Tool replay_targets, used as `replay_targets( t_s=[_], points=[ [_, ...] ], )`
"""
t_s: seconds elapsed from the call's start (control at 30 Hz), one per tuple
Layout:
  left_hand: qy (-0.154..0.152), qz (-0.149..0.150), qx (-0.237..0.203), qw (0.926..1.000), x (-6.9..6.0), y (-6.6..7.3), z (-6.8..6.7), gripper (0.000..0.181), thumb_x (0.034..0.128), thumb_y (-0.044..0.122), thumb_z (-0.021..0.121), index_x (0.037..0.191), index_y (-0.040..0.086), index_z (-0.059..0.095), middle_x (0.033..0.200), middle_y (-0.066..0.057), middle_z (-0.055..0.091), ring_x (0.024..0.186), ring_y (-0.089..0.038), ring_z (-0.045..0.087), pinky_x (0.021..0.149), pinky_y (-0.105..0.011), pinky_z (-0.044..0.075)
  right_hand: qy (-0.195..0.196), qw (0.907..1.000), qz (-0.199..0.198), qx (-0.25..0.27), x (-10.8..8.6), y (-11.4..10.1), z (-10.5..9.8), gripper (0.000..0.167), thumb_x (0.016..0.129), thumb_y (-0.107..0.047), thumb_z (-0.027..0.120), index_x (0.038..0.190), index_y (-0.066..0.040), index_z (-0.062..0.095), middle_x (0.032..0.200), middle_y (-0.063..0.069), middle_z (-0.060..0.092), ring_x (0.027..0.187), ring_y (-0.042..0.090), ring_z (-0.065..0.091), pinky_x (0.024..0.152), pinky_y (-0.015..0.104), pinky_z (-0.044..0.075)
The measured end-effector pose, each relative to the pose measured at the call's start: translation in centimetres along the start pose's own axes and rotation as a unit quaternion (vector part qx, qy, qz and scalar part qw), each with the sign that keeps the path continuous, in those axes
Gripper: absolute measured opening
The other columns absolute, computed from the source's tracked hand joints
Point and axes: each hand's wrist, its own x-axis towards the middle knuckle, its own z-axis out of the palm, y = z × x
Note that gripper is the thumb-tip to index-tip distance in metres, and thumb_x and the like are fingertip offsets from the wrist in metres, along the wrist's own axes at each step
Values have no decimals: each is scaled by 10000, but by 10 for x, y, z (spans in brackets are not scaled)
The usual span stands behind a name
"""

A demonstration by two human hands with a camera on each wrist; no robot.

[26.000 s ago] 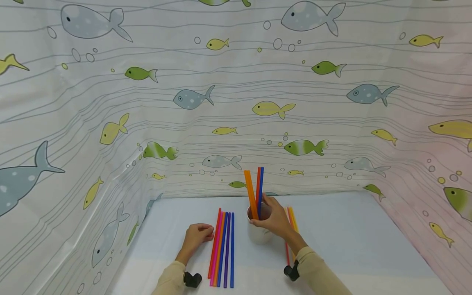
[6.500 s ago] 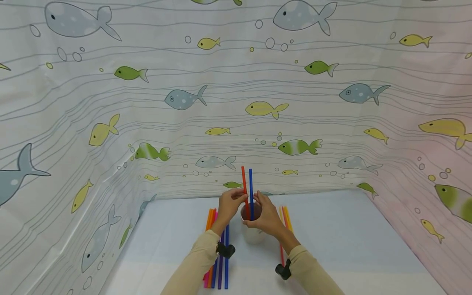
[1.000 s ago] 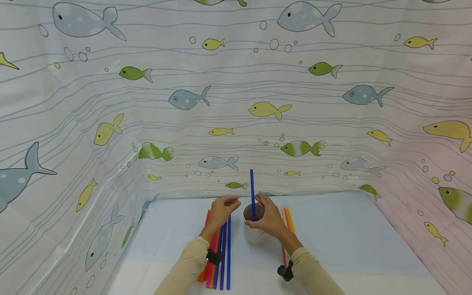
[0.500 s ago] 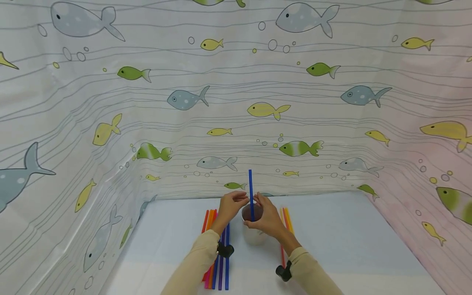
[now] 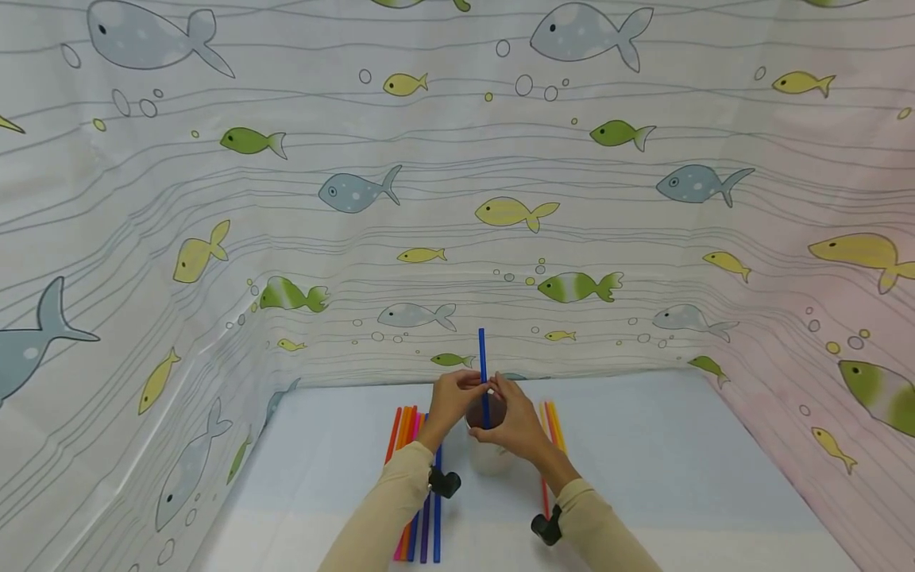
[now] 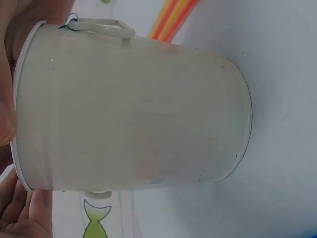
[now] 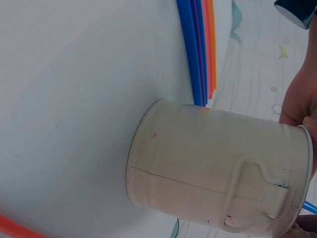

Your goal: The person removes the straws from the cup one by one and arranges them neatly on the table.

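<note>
A long, straight blue stick (image 5: 482,353) stands upright in a cream-white metal pail (image 5: 492,459), its upper part above the rim. My left hand (image 5: 452,401) pinches this stick just above the pail's mouth with thumb and fingers. On the pail's right side, my right hand (image 5: 520,421) grips the rim. The right wrist view shows the pail (image 7: 213,158) with a wire-like side handle (image 7: 240,193) and a thin seam. Only fingers at the rim show in the left wrist view, beside the pail wall (image 6: 138,109). The stick's lower end is hidden inside.
Several coloured sticks (image 5: 438,516) lie side by side left of the pail, partly under my left forearm. To the right lie a few red, orange and yellow sticks (image 5: 557,429). A fish-patterned curtain (image 5: 457,159) surrounds the white table (image 5: 679,453).
Earlier orange and red sticks also stood in the pail; now only the blue one shows, and the left row has gained orange and red sticks. My left hand has moved right onto the blue stick.
</note>
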Motion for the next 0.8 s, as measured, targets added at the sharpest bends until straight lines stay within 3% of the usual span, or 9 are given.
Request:
replay_targets(
  t_s=[0.2, 0.4, 0.8],
  points=[
    [140, 89, -73, 9998, 0, 0, -1, 285, 853, 193, 770, 1086, 35, 730, 960, -90, 740, 872, -220, 721, 819, -339, 571, -8, 10000, -31, -61, 1, 0, 0, 1117, 646, -389, 910, 1495, 20, 308, 1433, 150, 460, 1255, 279, 532, 1026, 378, 442],
    [198, 113, -244, 9994, -1, 4, -4, 281, 849, 162, 772, 1088, 21, 726, 954, -98, 739, 873, -222, 720, 809, -321, 573, -8, 10000, -43, 7, 1, 0, 0, 1103, 645, -311, 921, 1493, 30, 304, 1437, 150, 457, 1251, 311, 533, 1017, 425, 449],
    [317, 217, -429, 9983, 5, 14, -16, 279, 844, 169, 778, 1092, 52, 735, 951, -57, 743, 884, -176, 715, 809, -301, 571, -17, 10000, -63, 42, 1, -2, -1, 1113, 643, -350, 919, 1496, 16, 305, 1418, 166, 486, 1266, 337, 513, 1024, 446, 443]
  ],
)
